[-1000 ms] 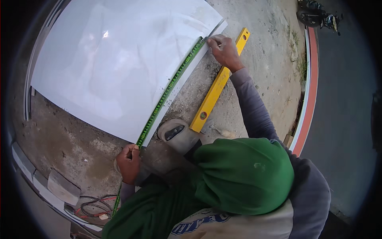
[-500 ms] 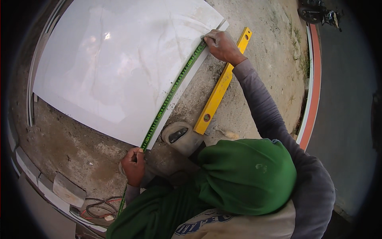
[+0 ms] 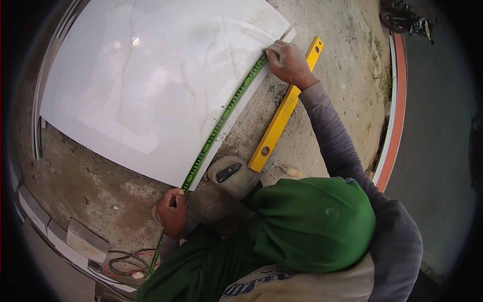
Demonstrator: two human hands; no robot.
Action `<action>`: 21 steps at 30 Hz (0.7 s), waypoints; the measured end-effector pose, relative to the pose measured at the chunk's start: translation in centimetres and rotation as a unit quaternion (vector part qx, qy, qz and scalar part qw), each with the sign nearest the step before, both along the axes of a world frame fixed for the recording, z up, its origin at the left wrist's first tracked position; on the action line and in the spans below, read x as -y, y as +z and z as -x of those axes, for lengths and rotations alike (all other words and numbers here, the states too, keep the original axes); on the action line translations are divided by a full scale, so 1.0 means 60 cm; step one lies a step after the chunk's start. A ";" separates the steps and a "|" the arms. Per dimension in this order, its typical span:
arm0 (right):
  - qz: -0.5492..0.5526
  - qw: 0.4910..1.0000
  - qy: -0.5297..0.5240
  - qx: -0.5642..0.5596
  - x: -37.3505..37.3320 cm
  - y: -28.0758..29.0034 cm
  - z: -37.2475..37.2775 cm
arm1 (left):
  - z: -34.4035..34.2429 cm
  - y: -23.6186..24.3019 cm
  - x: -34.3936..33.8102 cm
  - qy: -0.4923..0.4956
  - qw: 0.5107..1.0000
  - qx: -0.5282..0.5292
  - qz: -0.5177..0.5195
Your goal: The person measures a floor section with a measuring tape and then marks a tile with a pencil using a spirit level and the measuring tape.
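Observation:
A green tape measure blade [image 3: 217, 130] is stretched along the long near right edge of a large glossy white panel [image 3: 146, 95]. At the blade's far end, by the panel's far right corner, my right hand [image 3: 290, 63] is closed on it. My left hand [image 3: 172, 211] pinches the same blade between thumb and fingers at the panel's near corner. Below the left hand the blade runs on toward the lower edge. On the ground right of the panel lies a yellow spirit level [image 3: 282, 118], partly behind my right hand and wrist.
My grey shoe [image 3: 234, 176] rests between the panel's near corner and the level, with my green-clad knee [image 3: 312, 221] close by. Dark and red cables [image 3: 128, 264] lie coiled at lower left near a grey block [image 3: 87, 239]. A motorbike [image 3: 405, 20] stands at far right.
The panel, level and both hands sit slightly further right in view. Both hands keep hold of the tape measure at its two ends along the panel edge.

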State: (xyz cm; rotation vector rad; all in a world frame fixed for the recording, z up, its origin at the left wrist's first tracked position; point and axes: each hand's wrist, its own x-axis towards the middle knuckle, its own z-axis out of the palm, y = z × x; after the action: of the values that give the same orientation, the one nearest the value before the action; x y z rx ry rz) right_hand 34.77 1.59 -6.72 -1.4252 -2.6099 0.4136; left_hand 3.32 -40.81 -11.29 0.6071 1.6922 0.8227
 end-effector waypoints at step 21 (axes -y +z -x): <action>-0.001 0.999 0.017 -0.027 0.000 -0.013 -0.002 | 0.000 0.011 -0.009 -0.014 1.000 -0.011 0.019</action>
State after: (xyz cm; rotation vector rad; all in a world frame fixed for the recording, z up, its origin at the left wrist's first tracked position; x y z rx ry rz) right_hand 34.89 1.60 -7.51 -1.3512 -2.5939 0.4465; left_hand 3.34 -40.30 -10.62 0.6138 1.7123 0.7647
